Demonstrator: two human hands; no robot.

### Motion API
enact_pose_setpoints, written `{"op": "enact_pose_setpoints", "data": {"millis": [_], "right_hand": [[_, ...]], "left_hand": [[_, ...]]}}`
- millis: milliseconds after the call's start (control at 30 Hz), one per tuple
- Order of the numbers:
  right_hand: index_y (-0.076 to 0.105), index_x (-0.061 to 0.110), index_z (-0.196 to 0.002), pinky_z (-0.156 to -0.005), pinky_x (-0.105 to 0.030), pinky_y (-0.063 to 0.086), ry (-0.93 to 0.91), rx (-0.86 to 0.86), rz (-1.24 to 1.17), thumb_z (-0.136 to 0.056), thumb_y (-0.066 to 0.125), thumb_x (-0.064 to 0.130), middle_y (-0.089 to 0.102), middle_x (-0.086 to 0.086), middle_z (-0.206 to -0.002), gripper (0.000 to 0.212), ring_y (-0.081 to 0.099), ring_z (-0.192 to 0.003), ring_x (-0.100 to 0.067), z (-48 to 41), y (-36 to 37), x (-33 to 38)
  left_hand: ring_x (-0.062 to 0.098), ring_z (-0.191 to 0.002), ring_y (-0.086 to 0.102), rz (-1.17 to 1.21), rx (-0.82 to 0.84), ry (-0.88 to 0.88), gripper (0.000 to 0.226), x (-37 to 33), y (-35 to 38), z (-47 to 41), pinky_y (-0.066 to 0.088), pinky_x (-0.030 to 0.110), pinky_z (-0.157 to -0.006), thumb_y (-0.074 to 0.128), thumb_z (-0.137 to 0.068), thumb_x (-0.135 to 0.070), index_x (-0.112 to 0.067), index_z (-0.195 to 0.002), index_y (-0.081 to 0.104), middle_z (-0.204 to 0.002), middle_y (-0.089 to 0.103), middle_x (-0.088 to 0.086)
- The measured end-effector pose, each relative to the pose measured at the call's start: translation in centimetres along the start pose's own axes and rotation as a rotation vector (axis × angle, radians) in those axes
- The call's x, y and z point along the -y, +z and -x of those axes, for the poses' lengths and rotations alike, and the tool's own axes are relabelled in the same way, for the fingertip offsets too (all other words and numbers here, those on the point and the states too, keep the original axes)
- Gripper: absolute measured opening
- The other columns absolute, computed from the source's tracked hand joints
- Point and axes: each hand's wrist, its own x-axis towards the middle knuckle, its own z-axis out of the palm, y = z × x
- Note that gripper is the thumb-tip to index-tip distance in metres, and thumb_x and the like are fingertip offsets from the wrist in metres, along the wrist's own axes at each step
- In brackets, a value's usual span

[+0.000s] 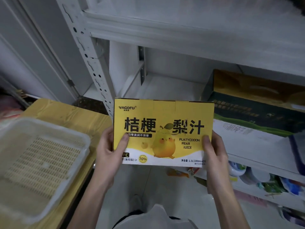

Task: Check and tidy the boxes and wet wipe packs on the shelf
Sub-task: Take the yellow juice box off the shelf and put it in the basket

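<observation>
I hold a yellow pear juice box (163,116) upright in front of a white metal shelf (189,40), its printed face toward me. My left hand (108,146) grips its left edge with the thumb on the front. My right hand (214,151) grips its right edge, thumb also on the front. On the shelf board to the right lies a dark green and gold box (257,103) on top of a flat white box (247,138). The shelf bay behind the yellow box is bare. No wet wipe pack is clearly recognisable.
A translucent plastic basket (38,156) sits on a yellow wooden surface (66,113) at my left. Lower shelf boards at the right hold several colourful small packs (264,182). A blue item (297,151) pokes in at the right edge. Pale floor tiles lie below.
</observation>
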Motion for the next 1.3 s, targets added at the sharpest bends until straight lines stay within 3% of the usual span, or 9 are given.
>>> {"op": "enact_pose_setpoints", "data": {"millis": [200,367,467,567,767,867,1067,1167,1300], "right_hand": [[0.062,0.049,-0.116,-0.084,-0.035,0.057,0.012,0.262,0.061,-0.104,0.056,0.032,0.076,0.016,-0.111,0.021,0.074,-0.098,-0.01,-0.6,5.3,0.0],[0.066,0.041,-0.12,-0.081,-0.035,0.055,0.03,0.512,0.029,-0.103,0.061,0.034,0.076,0.012,-0.114,0.019,0.073,-0.103,-0.014,0.2,13.0,0.1],[0.067,0.039,-0.12,-0.068,-0.027,0.054,0.058,0.635,0.023,-0.102,0.063,0.034,0.078,0.007,-0.114,0.019,0.073,-0.096,-0.017,0.7,18.4,0.2],[0.065,0.036,-0.116,-0.073,-0.017,0.056,0.046,0.777,0.025,-0.105,0.055,0.021,0.078,0.02,-0.106,0.021,0.074,-0.096,-0.001,1.2,24.6,0.0],[0.064,0.036,-0.119,-0.066,-0.011,0.054,0.043,0.939,0.115,-0.106,0.053,0.022,0.077,0.018,-0.106,0.021,0.073,-0.09,0.005,3.3,37.3,-1.2],[0.06,0.035,-0.12,-0.062,-0.007,0.052,0.039,1.028,0.156,-0.107,0.051,0.022,0.075,0.03,-0.093,0.02,0.07,-0.081,0.012,4.5,42.4,-1.7],[0.063,0.047,-0.116,-0.069,-0.021,0.06,0.098,1.105,0.267,-0.106,0.055,0.029,0.077,0.023,-0.101,0.022,0.076,-0.09,-0.003,5.3,49.8,-3.3],[0.056,0.051,-0.12,-0.069,-0.009,0.054,0.122,1.126,0.29,-0.106,0.054,0.026,0.072,0.041,-0.091,0.028,0.069,-0.086,0.017,4.7,52.1,-3.9],[0.05,0.037,-0.149,-0.097,-0.019,0.051,0.15,1.157,0.376,-0.105,0.059,0.026,0.064,0.035,-0.119,0.046,0.062,-0.109,0.017,3.1,55.3,-5.4]], "left_hand": [[0.019,-0.103,0.073,0.014,-0.266,-0.008,0.046,-0.6,-5.3,3.3,0.061,0.036,-0.077,0.067,-0.081,-0.038,-0.025,-0.125,0.058,-0.115,0.074,-0.006],[0.019,-0.109,0.071,0.022,-0.501,0.012,0.053,-1.0,-11.3,4.9,0.059,0.033,-0.08,0.068,-0.081,-0.039,-0.022,-0.13,0.056,-0.12,0.073,-0.005],[0.02,-0.111,0.07,0.051,-0.64,0.026,0.047,-1.0,-14.8,5.5,0.059,0.038,-0.086,0.068,-0.082,-0.035,-0.022,-0.126,0.059,-0.119,0.074,-0.004],[0.022,-0.113,0.069,0.069,-0.763,0.034,0.042,-0.8,-18.7,5.3,0.055,0.045,-0.095,0.068,-0.082,-0.037,-0.025,-0.121,0.061,-0.118,0.074,-0.002],[0.018,-0.112,0.068,0.115,-0.968,0.032,0.047,-0.1,-27.4,3.1,0.055,0.039,-0.092,0.067,-0.082,-0.037,-0.019,-0.125,0.059,-0.119,0.073,-0.002],[0.01,-0.11,0.068,0.154,-1.044,0.007,0.035,0.5,-31.0,2.3,0.054,0.031,-0.087,0.067,-0.09,-0.029,-0.025,-0.124,0.06,-0.118,0.073,-0.007],[-0.001,-0.098,0.07,0.216,-1.131,-0.075,0.025,2.0,-35.7,0.0,0.054,0.021,-0.076,0.067,-0.095,-0.023,-0.041,-0.111,0.059,-0.106,0.074,-0.022],[0.0,-0.099,0.07,0.21,-1.15,-0.119,0.028,3.0,-36.9,-1.6,0.055,0.018,-0.071,0.067,-0.094,-0.027,-0.033,-0.12,0.06,-0.109,0.073,-0.024],[0.016,-0.118,0.065,0.162,-1.177,-0.209,0.043,5.1,-37.7,-4.5,0.056,0.039,-0.094,0.071,-0.086,-0.052,-0.043,-0.127,0.061,-0.132,0.064,-0.005]]}}
